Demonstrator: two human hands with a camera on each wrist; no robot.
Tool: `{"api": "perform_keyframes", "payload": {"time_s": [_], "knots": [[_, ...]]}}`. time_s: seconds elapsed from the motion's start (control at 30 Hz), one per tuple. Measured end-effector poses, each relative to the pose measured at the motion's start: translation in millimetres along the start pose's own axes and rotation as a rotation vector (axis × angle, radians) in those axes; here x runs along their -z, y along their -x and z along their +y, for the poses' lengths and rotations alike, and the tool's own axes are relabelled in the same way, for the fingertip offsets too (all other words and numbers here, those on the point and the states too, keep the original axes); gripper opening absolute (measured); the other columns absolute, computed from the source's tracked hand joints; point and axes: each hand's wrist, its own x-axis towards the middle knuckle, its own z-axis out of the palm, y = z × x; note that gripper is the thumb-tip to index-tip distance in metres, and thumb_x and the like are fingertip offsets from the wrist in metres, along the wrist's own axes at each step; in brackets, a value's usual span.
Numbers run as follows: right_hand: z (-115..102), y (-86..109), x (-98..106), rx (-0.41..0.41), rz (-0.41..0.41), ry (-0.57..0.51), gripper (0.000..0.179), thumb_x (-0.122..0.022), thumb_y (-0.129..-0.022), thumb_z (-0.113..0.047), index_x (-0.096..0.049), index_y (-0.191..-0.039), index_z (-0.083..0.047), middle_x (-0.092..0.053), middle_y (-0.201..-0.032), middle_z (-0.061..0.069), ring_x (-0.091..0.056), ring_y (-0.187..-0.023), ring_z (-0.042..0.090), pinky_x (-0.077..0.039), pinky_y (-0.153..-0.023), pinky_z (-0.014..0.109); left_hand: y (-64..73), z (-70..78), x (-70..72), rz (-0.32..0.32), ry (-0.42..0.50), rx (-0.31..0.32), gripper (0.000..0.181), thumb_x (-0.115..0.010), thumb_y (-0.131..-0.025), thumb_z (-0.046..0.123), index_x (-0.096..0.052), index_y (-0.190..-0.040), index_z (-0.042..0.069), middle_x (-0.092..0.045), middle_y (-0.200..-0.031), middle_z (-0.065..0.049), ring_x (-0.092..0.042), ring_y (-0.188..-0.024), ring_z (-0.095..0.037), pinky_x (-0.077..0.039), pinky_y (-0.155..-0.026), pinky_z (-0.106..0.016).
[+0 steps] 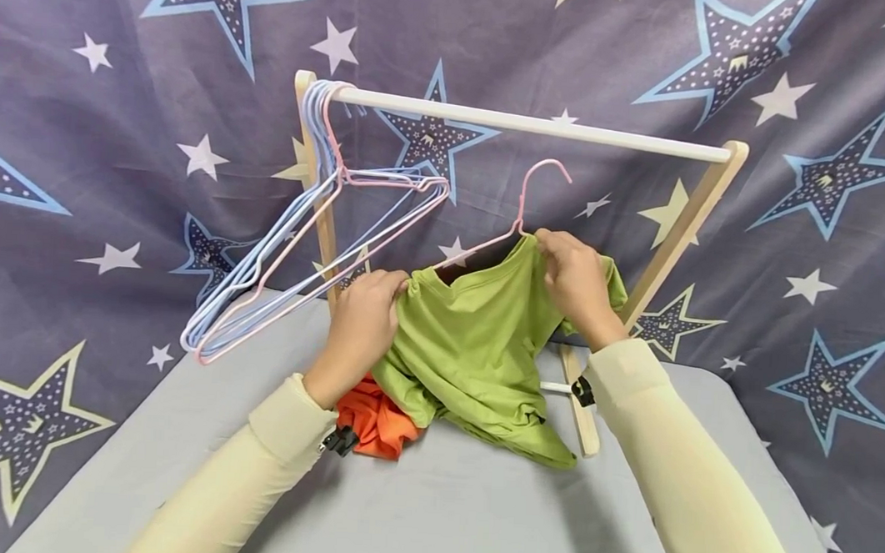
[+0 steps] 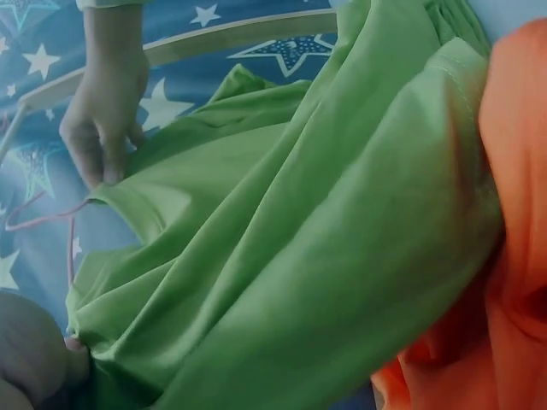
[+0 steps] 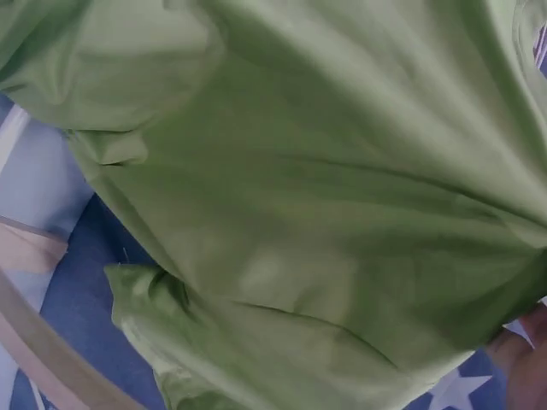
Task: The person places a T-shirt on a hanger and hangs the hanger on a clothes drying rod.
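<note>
A green T-shirt (image 1: pixel 477 337) hangs between my two hands, with a pink hanger (image 1: pixel 523 199) inside its neckline and the hook sticking up out of the collar. My left hand (image 1: pixel 365 316) pinches the shirt at the left shoulder, beside the neckline. On the other side my right hand (image 1: pixel 576 282) grips the fabric at the right shoulder, close to the hanger's neck. The left wrist view shows the right hand (image 2: pixel 107 120) with thumb and fingers together on the collar edge. Green cloth (image 3: pixel 325 196) fills most of the right wrist view. The hanger's right arm is hidden under the shirt.
Behind the shirt stands a wooden rack with a white rail (image 1: pixel 533 124). Several blue, white and pink hangers (image 1: pixel 262 275) hang at its left end. A crumpled orange garment (image 1: pixel 378 419) lies on the grey surface (image 1: pixel 460 520) under the left hand. A star-patterned curtain (image 1: pixel 137 235) closes the back.
</note>
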Motion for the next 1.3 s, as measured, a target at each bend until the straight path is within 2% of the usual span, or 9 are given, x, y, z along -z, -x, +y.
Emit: {"api": "perform_keyframes", "payload": {"time_s": [0.2, 0.43, 0.57, 0.67, 0.87, 1.03, 1.17, 1.23, 1.3], "knots": [[-8, -0.3, -1, -0.011, -0.001, 0.021, 0.04, -0.048, -0.087, 0.014, -0.073, -0.116, 0.0, -0.073, -0.099, 0.014, -0.071, -0.088, 0.034, -0.055, -0.077, 0.052, -7.9, 5.4, -8.3, -0.029, -0.022, 0.017, 0.022, -0.059, -0.104, 0.014, -0.074, -0.108, -0.001, -0.075, -0.101, -0.015, -0.069, -0.09, -0.037, -0.056, -0.081, -0.05], [-23, 3.9, -14, 0.059, -0.112, 0.084, 0.024, -0.055, -0.099, 0.0, -0.074, -0.113, -0.005, -0.075, -0.11, 0.01, -0.072, -0.098, 0.031, -0.057, -0.079, 0.048, -21.1, 28.5, -19.1, -0.079, -0.015, -0.064, 0.026, -0.058, -0.105, 0.023, -0.072, -0.099, 0.003, -0.071, -0.089, -0.012, -0.069, -0.083, -0.034, -0.057, -0.074, -0.048], [-28, 6.5, -18, 0.033, -0.139, 0.082, 0.027, -0.055, -0.1, -0.001, -0.074, -0.117, -0.007, -0.075, -0.113, 0.008, -0.072, -0.1, 0.03, -0.057, -0.079, 0.049, -25.5, 35.8, -23.4, -0.062, -0.011, -0.038, 0.027, -0.056, -0.107, 0.024, -0.07, -0.098, 0.003, -0.069, -0.086, -0.011, -0.068, -0.08, -0.036, -0.055, -0.072, -0.05], [-28, 7.5, -19, 0.016, -0.135, 0.077, 0.029, -0.054, -0.099, 0.0, -0.074, -0.118, -0.007, -0.075, -0.111, 0.008, -0.072, -0.098, 0.031, -0.057, -0.078, 0.05, -26.4, 37.0, -22.5, -0.054, 0.003, -0.016, 0.025, -0.057, -0.106, 0.024, -0.072, -0.102, 0.004, -0.071, -0.09, -0.01, -0.07, -0.083, -0.035, -0.056, -0.075, -0.05], [-22, 7.7, -17, -0.007, -0.099, 0.071, 0.028, -0.052, -0.098, 0.002, -0.074, -0.114, -0.006, -0.075, -0.102, 0.008, -0.072, -0.089, 0.033, -0.057, -0.072, 0.051, -25.6, 34.7, -12.9, -0.075, 0.026, 0.012, 0.029, -0.059, -0.105, 0.025, -0.072, -0.118, 0.003, -0.073, -0.103, -0.013, -0.069, -0.095, -0.036, -0.055, -0.084, -0.051], [-15, 7.9, -12, -0.057, -0.05, 0.053, 0.033, -0.051, -0.093, 0.005, -0.075, -0.114, -0.005, -0.075, -0.1, 0.009, -0.072, -0.087, 0.032, -0.056, -0.073, 0.051, -17.5, 29.1, 1.9, -0.104, 0.008, 0.055, 0.034, -0.063, -0.103, 0.028, -0.069, -0.126, 0.004, -0.071, -0.113, -0.015, -0.065, -0.102, -0.038, -0.053, -0.089, -0.051], [-6, 5.4, -8, -0.097, 0.018, 0.02, 0.034, -0.052, -0.091, 0.006, -0.076, -0.114, -0.004, -0.076, -0.102, 0.011, -0.073, -0.089, 0.034, -0.056, -0.077, 0.053, -5.8, 20.8, 17.6, -0.13, -0.027, 0.122, 0.033, -0.069, -0.098, 0.026, -0.07, -0.123, 0.004, -0.071, -0.113, -0.017, -0.064, -0.103, -0.04, -0.051, -0.089, -0.055], [-2, 3.5, -6, -0.119, 0.059, 0.014, 0.032, -0.053, -0.092, 0.006, -0.076, -0.112, -0.004, -0.076, -0.102, 0.012, -0.073, -0.09, 0.036, -0.055, -0.078, 0.055, -1.5, 14.1, 21.9, -0.116, -0.02, 0.139, 0.028, -0.071, -0.097, 0.021, -0.072, -0.118, 0.003, -0.072, -0.109, -0.017, -0.066, -0.102, -0.041, -0.051, -0.088, -0.057], [2, 1.8, -5, -0.138, 0.089, 0.01, 0.03, -0.054, -0.093, 0.006, -0.077, -0.11, -0.004, -0.077, -0.102, 0.011, -0.073, -0.088, 0.036, -0.054, -0.078, 0.056, 0.0, 6.5, 22.4, -0.075, -0.001, 0.124, 0.021, -0.072, -0.096, 0.017, -0.074, -0.111, 0.002, -0.074, -0.103, -0.017, -0.069, -0.097, -0.039, -0.052, -0.085, -0.056]]}}
